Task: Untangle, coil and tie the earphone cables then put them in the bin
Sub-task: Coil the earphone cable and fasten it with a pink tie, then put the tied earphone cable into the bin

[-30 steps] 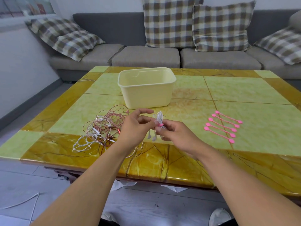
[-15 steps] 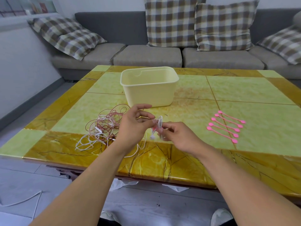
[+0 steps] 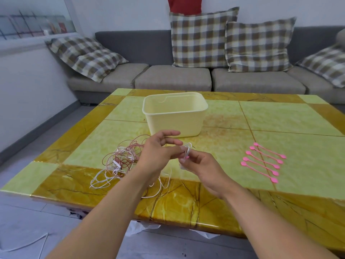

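Both hands meet over the table's middle, holding a small coiled white earphone cable with a pink tie around it. My left hand pinches the coil from the left, its index and middle fingers stretched out. My right hand grips the coil from the right and below. A tangle of white and reddish earphone cables lies on the table to the left. The pale yellow bin stands just behind my hands, and nothing shows inside it.
Several pink ties lie in a row to the right on the yellow tiled table. A grey sofa with checked cushions runs behind it. A white cable lies on the floor at the lower left.
Both hands have risen slightly with the coil and the camera has tilted up. The pink tie now shows at the coil's lower part; the coil's loose ends no longer hang below.
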Available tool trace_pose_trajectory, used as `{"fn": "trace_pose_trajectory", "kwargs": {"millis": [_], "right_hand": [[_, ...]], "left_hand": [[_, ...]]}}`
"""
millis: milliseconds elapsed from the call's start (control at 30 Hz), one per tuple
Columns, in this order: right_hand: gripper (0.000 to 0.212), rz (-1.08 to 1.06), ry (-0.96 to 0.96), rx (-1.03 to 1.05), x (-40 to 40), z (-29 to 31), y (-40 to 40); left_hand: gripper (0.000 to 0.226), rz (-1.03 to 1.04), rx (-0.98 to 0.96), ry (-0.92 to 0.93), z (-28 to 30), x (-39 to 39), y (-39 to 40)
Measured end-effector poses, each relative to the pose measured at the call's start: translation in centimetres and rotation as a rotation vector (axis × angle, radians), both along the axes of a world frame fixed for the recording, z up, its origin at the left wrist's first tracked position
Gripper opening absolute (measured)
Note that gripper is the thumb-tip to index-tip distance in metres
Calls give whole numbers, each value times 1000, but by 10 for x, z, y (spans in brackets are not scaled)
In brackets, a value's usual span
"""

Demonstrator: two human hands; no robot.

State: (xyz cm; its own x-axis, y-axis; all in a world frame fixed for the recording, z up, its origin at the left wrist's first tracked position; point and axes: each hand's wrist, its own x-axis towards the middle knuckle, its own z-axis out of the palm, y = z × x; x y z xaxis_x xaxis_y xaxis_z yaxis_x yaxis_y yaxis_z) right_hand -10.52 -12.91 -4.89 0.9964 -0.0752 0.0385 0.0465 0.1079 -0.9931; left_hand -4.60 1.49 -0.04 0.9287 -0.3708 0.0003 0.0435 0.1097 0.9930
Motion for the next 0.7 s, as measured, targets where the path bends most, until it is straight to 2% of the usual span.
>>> {"fn": "trace_pose_trajectory", "kwargs": {"millis": [133, 233, 333, 400, 467, 533, 567, 633, 667, 700], "right_hand": [[17, 30, 26, 120, 8, 4, 0], [19, 14, 100, 295, 16, 8, 0], [19, -33, 182, 454, 23, 13, -2], [20, -20, 219, 560, 25, 17, -4], [21, -19, 248, 651, 27, 20, -7], [25, -35, 274, 741, 29, 19, -11], [29, -42, 285, 783, 30, 18, -12], [32, -61, 307, 808, 31, 14, -17], [30, -70, 317, 799, 32, 13, -19], [29, -78, 327, 785, 32, 13, -21]], "left_hand": [[42, -6, 126, -73, 13, 10, -3], [36, 12, 262, -160, 20, 23, -4], [33, 50, 280, -173, 23, 44, -6], [34, 222, 241, -177, 22, 65, -8], [40, 513, 251, -198, 23, 90, -8], [46, 689, 248, -151, 22, 115, -5], [51, 704, 259, -101, 21, 127, -2], [62, 658, 342, -11, 12, 143, 2], [62, 620, 375, 20, 8, 148, 4], [54, 575, 377, 52, 4, 151, 4]]}}
